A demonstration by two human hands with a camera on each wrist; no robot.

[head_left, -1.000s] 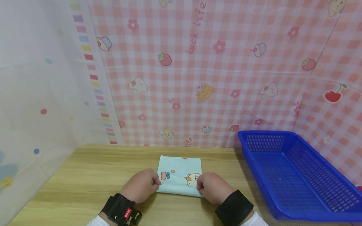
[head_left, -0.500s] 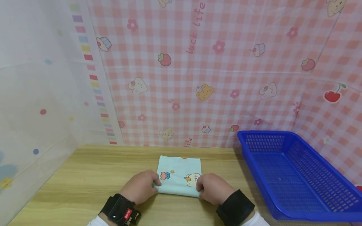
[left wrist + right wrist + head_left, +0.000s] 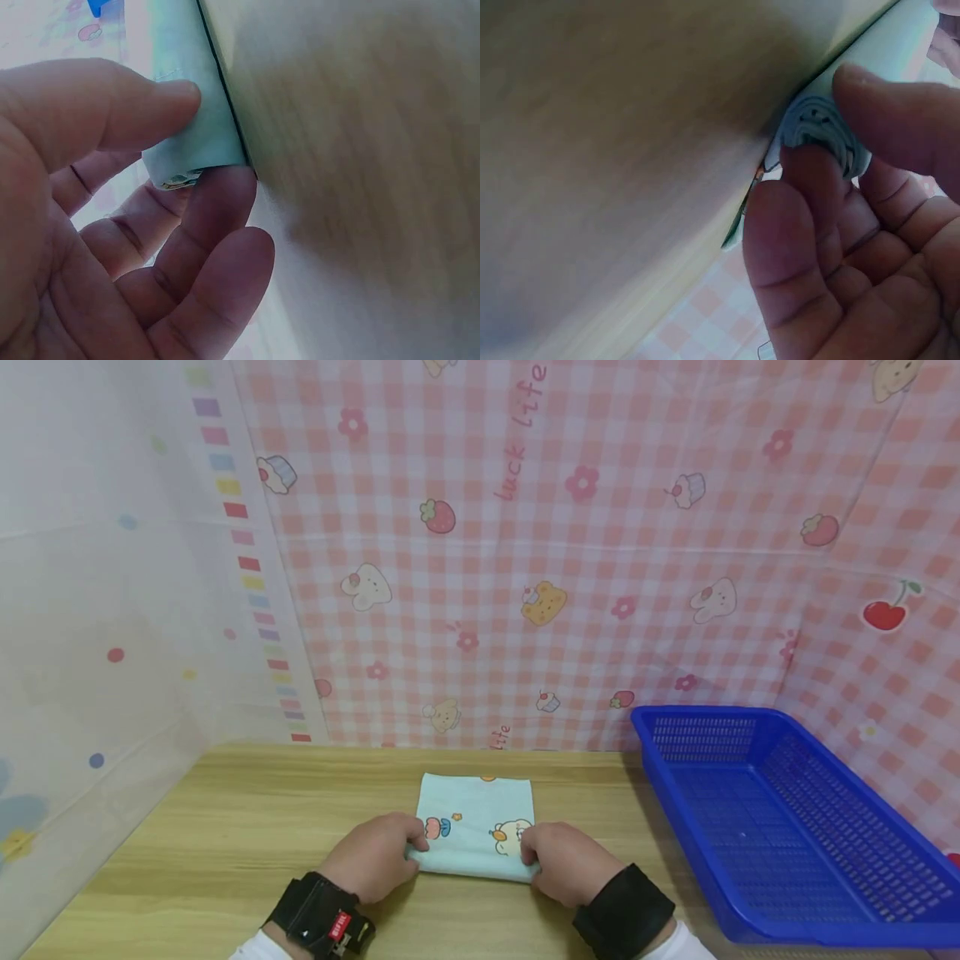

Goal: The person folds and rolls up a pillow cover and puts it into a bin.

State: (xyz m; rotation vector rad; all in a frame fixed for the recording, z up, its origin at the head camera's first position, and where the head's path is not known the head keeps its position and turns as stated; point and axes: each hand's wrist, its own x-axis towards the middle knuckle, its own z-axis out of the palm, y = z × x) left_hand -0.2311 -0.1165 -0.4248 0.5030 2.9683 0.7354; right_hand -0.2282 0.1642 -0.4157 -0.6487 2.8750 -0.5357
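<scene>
A pale blue cloth (image 3: 468, 810) printed with a bear and tulips lies on the wooden table, its near edge wound into a roll. My left hand (image 3: 375, 856) grips the left end of the roll, and my right hand (image 3: 566, 862) grips the right end. In the left wrist view, the thumb presses on the roll (image 3: 176, 41) while the fingers curl at its end. The right wrist view shows the spiral layers of the rolled cloth (image 3: 821, 124) between thumb and fingers. The flat far part of the cloth stretches away from me.
A blue plastic basket (image 3: 690, 843) with mesh sides stands on the right. Wood-grain tabletop (image 3: 262, 810) extends left of the cloth. A pink checked curtain (image 3: 480, 568) hangs behind, with a white dotted sheet (image 3: 112, 585) on the left.
The near edge of the cloth has rolled slightly thicker. Both hands have shifted only a little and stay at the two ends of the roll.
</scene>
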